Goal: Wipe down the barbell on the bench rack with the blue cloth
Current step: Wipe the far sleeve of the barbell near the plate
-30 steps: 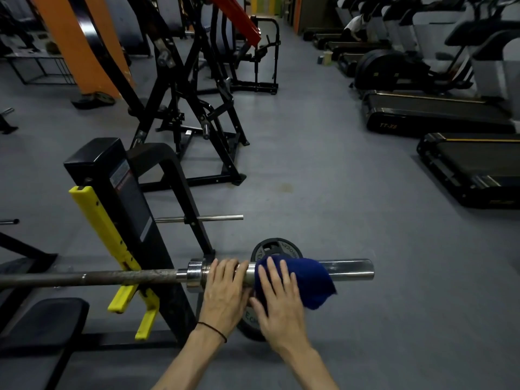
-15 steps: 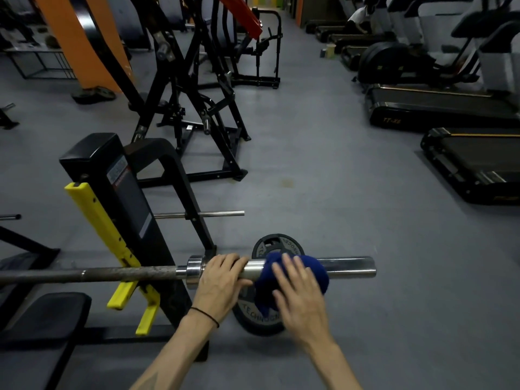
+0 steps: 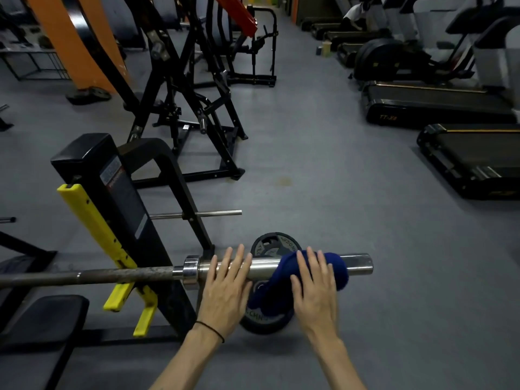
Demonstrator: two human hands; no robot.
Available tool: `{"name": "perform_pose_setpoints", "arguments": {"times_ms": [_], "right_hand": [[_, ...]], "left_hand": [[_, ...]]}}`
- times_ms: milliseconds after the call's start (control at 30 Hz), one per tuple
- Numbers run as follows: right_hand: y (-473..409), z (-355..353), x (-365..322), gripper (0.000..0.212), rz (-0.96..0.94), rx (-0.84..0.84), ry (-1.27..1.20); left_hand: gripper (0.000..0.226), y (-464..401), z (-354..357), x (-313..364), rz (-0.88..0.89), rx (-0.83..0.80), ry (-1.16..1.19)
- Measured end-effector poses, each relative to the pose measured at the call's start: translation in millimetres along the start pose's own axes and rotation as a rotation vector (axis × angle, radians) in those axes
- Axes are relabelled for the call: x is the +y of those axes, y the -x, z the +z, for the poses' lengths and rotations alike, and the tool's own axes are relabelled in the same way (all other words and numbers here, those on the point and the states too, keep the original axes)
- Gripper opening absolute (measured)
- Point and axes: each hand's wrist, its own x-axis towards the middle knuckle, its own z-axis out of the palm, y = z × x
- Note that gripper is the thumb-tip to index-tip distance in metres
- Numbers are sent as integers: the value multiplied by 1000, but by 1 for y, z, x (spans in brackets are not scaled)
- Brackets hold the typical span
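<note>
The barbell [image 3: 126,275] lies level across the yellow hooks of the black bench rack [image 3: 112,198], its chrome sleeve [image 3: 264,267] sticking out to the right. The blue cloth [image 3: 337,270] is draped over the sleeve near its right end. My right hand [image 3: 315,285] lies flat on the cloth with straight fingers, pressing it onto the sleeve. My left hand [image 3: 228,285] rests flat on the bare sleeve just right of the collar, fingers straight.
A black weight plate [image 3: 274,244] leans below the sleeve, behind my hands. A thin chrome storage peg [image 3: 213,213] sticks out of the rack. The bench pad [image 3: 42,319] is at lower left. Black machines stand behind the rack, treadmills [image 3: 472,159] at the right.
My right hand has slid the cloth to the right along the sleeve, toward its end. My left hand's fingers have straightened out flat on the sleeve.
</note>
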Motion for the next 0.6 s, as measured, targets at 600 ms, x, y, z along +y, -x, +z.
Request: {"name": "perform_pose_setpoints", "arguments": {"times_ms": [600], "right_hand": [[17,20,-65,66,-52,-81,-109]], "left_hand": [[57,-5,6,0,-26,22,1]]}}
